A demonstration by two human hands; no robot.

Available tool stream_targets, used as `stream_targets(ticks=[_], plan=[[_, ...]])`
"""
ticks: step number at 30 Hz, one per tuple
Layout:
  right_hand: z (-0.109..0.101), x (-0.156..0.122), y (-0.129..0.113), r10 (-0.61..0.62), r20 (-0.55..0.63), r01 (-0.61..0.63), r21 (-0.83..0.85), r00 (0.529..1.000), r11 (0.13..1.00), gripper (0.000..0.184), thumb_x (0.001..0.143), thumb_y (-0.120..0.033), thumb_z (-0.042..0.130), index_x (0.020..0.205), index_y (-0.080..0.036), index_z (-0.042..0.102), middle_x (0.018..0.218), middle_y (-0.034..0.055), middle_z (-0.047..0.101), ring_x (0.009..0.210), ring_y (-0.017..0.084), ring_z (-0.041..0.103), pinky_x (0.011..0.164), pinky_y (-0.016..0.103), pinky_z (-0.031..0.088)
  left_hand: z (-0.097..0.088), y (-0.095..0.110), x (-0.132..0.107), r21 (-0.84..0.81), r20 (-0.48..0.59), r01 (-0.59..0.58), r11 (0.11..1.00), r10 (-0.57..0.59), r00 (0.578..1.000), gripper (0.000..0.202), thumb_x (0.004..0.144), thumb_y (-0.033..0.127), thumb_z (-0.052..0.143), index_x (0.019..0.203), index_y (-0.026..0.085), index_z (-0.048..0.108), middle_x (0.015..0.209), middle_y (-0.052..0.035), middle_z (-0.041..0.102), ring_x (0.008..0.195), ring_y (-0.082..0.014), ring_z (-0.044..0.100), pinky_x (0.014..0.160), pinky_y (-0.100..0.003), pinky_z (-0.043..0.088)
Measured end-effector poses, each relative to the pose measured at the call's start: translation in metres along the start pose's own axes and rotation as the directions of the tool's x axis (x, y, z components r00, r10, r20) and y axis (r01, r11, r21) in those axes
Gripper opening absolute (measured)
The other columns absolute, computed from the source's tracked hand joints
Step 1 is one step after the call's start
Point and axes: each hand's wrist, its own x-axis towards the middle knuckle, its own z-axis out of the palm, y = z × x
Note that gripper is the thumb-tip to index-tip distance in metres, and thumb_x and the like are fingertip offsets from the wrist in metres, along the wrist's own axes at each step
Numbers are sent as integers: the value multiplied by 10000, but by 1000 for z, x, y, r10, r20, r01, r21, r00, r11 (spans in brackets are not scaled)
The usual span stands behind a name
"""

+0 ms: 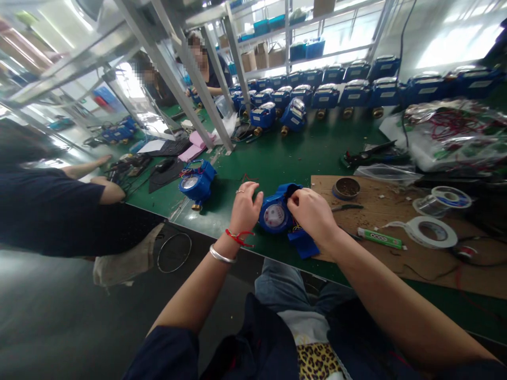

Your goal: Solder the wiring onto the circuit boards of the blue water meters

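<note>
On the green bench in front of me lies a blue water meter (274, 217), its round dial facing up and its housing opened. A blue cover piece (303, 244) sits at its lower right, with thin coloured wires near it. My right hand (312, 214) is closed in a pinch at the meter's open upper right part; whatever the fingertips hold is hidden. Just left of the meter is my left hand (246, 208), open, thumb apart from the fingers, with nothing visible in it. A second blue meter (197, 182) stands farther left.
Rows of blue meters (325, 96) line the back. On the right, a cardboard sheet (370, 211) bears a round tin (346, 188), white tape roll (431, 232), solder spool (443, 200) and green tube (380, 238). Bagged wired parts (455, 132) lie behind. A co-worker's arm (85, 168) is left.
</note>
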Motion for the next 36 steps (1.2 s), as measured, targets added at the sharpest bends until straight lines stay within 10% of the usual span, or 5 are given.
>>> stream_targets(ticks=[11, 22, 36], plan=[[0, 8, 5, 99, 2, -98, 181, 995, 979, 255, 911, -266, 457, 833, -165, 678, 872, 94, 719, 834, 197, 643, 746, 271, 414, -1, 70, -14, 217, 253, -204, 955, 147, 956, 495, 932, 370, 497, 1317, 62, 466, 1372, -200, 512, 1292, -300, 467, 1137, -529, 295], [-4, 18, 12, 143, 148, -196, 454, 979, 869, 230, 867, -290, 491, 796, -156, 663, 774, 47, 713, 664, 135, 603, 583, 231, 391, 4, 68, -8, 286, 366, -270, 920, 155, 917, 611, 840, 365, 645, 1297, 15, 440, 1266, -236, 557, 1193, -321, 538, 987, -406, 457], [-22, 23, 13, -31, 241, 25, 27, 970, 999, 233, 833, -336, 529, 889, -185, 696, 816, 70, 709, 726, 195, 611, 605, 272, 355, 6, 76, -12, 366, 354, -237, 900, 101, 930, 737, 836, 517, 639, 1306, -12, 432, 1199, -247, 571, 1131, -322, 554, 932, -415, 469]])
